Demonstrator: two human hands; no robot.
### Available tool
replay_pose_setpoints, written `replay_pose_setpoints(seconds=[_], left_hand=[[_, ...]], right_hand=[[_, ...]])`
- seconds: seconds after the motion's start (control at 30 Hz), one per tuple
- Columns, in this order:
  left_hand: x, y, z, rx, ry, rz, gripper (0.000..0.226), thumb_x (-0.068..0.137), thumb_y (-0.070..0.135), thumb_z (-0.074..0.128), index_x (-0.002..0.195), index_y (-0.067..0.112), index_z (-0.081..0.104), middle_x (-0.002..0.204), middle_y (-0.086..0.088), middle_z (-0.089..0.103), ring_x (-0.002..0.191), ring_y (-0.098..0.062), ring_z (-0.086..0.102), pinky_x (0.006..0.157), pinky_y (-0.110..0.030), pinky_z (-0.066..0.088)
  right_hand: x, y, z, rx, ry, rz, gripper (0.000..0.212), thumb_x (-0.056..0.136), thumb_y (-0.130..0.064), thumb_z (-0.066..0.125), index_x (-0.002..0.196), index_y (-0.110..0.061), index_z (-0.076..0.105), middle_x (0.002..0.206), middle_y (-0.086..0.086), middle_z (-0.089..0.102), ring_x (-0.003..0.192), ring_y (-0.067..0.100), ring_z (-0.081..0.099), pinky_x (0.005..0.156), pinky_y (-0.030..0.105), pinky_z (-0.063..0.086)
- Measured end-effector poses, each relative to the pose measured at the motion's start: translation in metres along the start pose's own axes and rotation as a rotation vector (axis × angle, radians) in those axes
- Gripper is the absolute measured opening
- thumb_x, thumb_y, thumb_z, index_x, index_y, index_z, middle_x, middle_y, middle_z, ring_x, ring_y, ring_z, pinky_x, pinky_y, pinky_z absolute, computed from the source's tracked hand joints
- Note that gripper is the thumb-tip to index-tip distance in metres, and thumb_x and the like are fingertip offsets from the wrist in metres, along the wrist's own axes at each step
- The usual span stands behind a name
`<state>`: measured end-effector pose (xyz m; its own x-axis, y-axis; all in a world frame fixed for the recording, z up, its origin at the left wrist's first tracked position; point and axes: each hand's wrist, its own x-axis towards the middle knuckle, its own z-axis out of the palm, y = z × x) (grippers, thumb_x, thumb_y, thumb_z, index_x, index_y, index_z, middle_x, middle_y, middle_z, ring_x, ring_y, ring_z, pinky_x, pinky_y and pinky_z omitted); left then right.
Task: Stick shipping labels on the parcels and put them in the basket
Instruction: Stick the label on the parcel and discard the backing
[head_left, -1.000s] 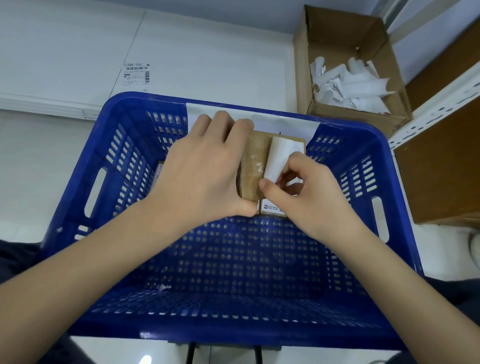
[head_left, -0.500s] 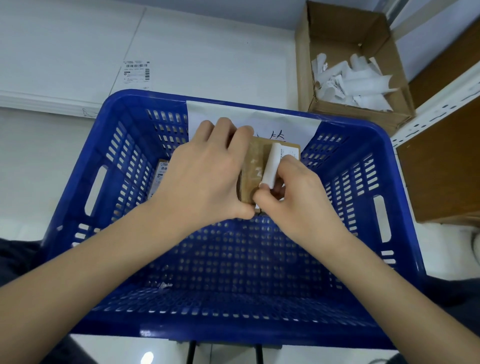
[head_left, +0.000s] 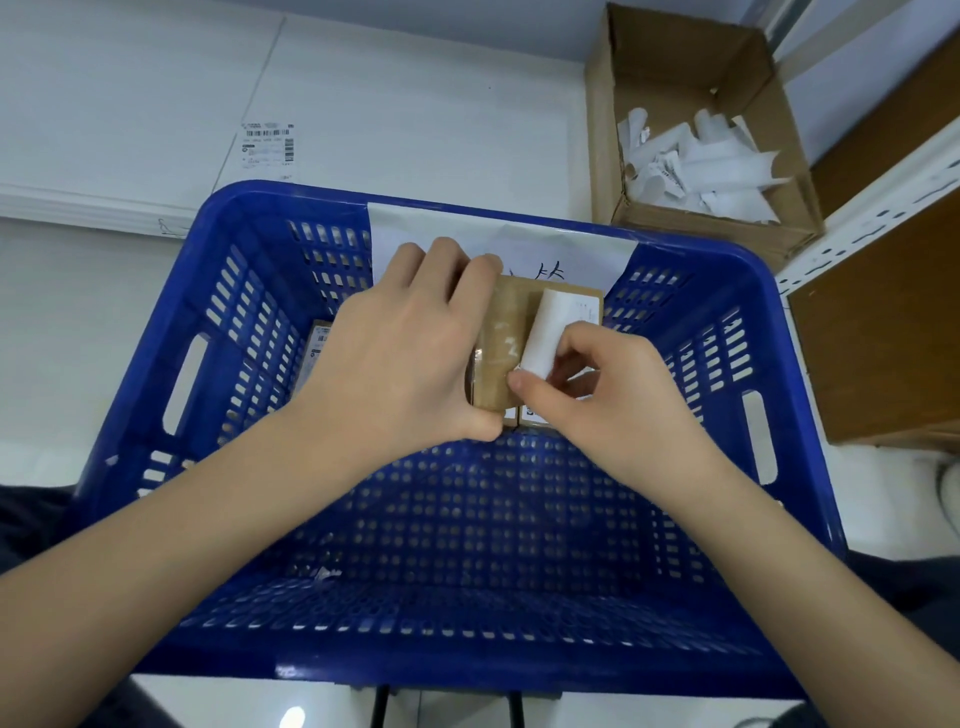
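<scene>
Parcel (head_left: 501, 348) in left hand (head_left: 400, 358) grip; right hand (head_left: 597, 384) apparently pinching label (head_left: 543, 332).

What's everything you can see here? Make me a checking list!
Surface: white table.
Job's things: brown parcel held over blue basket; white label half peeled on it; another labelled parcel inside.
Clutter: loose shipping label; cardboard box of paper scraps.
Grippers: left hand grips the brown parcel; right hand pinches the white label.
Cables: nothing seen.
Surroundings: metal shelf.
</scene>
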<state>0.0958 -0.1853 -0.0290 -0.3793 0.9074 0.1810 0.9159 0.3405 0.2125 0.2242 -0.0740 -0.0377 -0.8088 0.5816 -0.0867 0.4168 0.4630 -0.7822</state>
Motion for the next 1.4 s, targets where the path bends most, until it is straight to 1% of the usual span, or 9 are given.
replay_pose_setpoints(seconds=[0.27, 0.37, 0.77, 0.87, 0.93, 1.07, 1.13, 1.23, 1.4], left_hand=[[0.001, 0.005, 0.001, 0.142, 0.005, 0.046, 0.079, 0.036, 0.033, 0.082, 0.105, -0.001, 0.063, 0.091, -0.016, 0.060, 0.075, -0.034, 0.055, 0.044, -0.024, 0.031], [0.000, 0.006, 0.003, 0.180, 0.016, 0.076, 0.076, 0.038, 0.032, 0.081, 0.104, -0.001, 0.063, 0.091, -0.016, 0.061, 0.076, -0.033, 0.055, 0.046, -0.024, 0.029], [0.001, 0.000, 0.000, 0.038, 0.018, 0.047, 0.086, 0.035, 0.037, 0.083, 0.109, -0.002, 0.060, 0.093, -0.017, 0.059, 0.076, -0.035, 0.055, 0.043, -0.024, 0.033], [0.001, -0.003, 0.000, -0.019, 0.039, 0.036, 0.088, 0.037, 0.042, 0.081, 0.111, -0.001, 0.058, 0.095, -0.015, 0.058, 0.079, -0.034, 0.056, 0.042, -0.032, 0.044], [0.001, -0.005, -0.001, -0.040, 0.059, 0.033, 0.088, 0.041, 0.047, 0.073, 0.114, 0.001, 0.056, 0.098, -0.014, 0.058, 0.082, -0.033, 0.056, 0.045, -0.039, 0.050], [0.003, -0.008, -0.002, -0.008, 0.069, 0.010, 0.084, 0.048, 0.056, 0.058, 0.113, 0.003, 0.055, 0.096, -0.012, 0.058, 0.081, -0.031, 0.056, 0.045, -0.039, 0.051], [0.002, -0.006, -0.001, -0.011, 0.067, 0.007, 0.083, 0.048, 0.055, 0.059, 0.112, 0.002, 0.056, 0.095, -0.011, 0.058, 0.079, -0.031, 0.056, 0.044, -0.037, 0.049], [0.001, -0.002, 0.001, 0.004, 0.036, 0.014, 0.086, 0.040, 0.045, 0.078, 0.111, 0.000, 0.059, 0.094, -0.014, 0.059, 0.078, -0.033, 0.057, 0.043, -0.031, 0.044], [0.001, 0.002, -0.002, 0.045, 0.000, 0.007, 0.092, 0.031, 0.036, 0.086, 0.110, -0.002, 0.060, 0.094, -0.016, 0.060, 0.077, -0.034, 0.057, 0.043, -0.027, 0.039]], right_hand=[[0.000, -0.004, 0.017, 0.003, 0.047, 0.041, 0.040, 0.085, -0.013, 0.060, 0.053, -0.018, 0.037, 0.043, -0.010, 0.038, 0.046, 0.007, 0.038, 0.045, 0.020, 0.030], [0.000, -0.003, 0.018, 0.019, 0.021, 0.059, 0.035, 0.081, -0.012, 0.058, 0.054, -0.013, 0.037, 0.042, -0.010, 0.036, 0.045, 0.009, 0.032, 0.046, 0.020, 0.025], [-0.001, -0.001, 0.004, 0.044, -0.006, 0.043, 0.017, 0.081, -0.018, 0.057, 0.069, -0.005, 0.056, 0.057, -0.005, 0.049, 0.051, 0.005, 0.041, 0.048, 0.018, 0.033], [-0.001, 0.001, -0.006, 0.028, 0.002, 0.053, 0.018, 0.085, -0.018, 0.059, 0.069, -0.009, 0.057, 0.060, -0.004, 0.053, 0.053, 0.006, 0.046, 0.049, 0.017, 0.038], [0.000, 0.001, -0.013, 0.056, -0.033, 0.054, 0.018, 0.085, -0.025, 0.065, 0.078, -0.008, 0.062, 0.070, 0.000, 0.061, 0.062, 0.011, 0.056, 0.055, 0.022, 0.046], [-0.003, -0.007, -0.018, 0.166, -0.101, 0.065, 0.046, 0.064, -0.053, 0.068, 0.084, -0.012, 0.065, 0.079, -0.004, 0.065, 0.075, 0.009, 0.061, 0.064, 0.019, 0.051], [-0.003, -0.005, -0.012, 0.117, -0.027, 0.049, 0.037, 0.069, -0.048, 0.073, 0.079, -0.014, 0.062, 0.077, -0.004, 0.063, 0.074, 0.009, 0.060, 0.064, 0.021, 0.052], [-0.001, -0.002, 0.001, 0.000, 0.051, 0.030, 0.024, 0.081, -0.034, 0.071, 0.072, -0.018, 0.057, 0.071, -0.005, 0.061, 0.071, 0.009, 0.058, 0.062, 0.021, 0.049], [-0.001, -0.002, 0.007, -0.053, 0.059, -0.015, 0.032, 0.088, -0.020, 0.064, 0.062, -0.025, 0.044, 0.066, -0.007, 0.055, 0.060, 0.009, 0.051, 0.056, 0.020, 0.042]])
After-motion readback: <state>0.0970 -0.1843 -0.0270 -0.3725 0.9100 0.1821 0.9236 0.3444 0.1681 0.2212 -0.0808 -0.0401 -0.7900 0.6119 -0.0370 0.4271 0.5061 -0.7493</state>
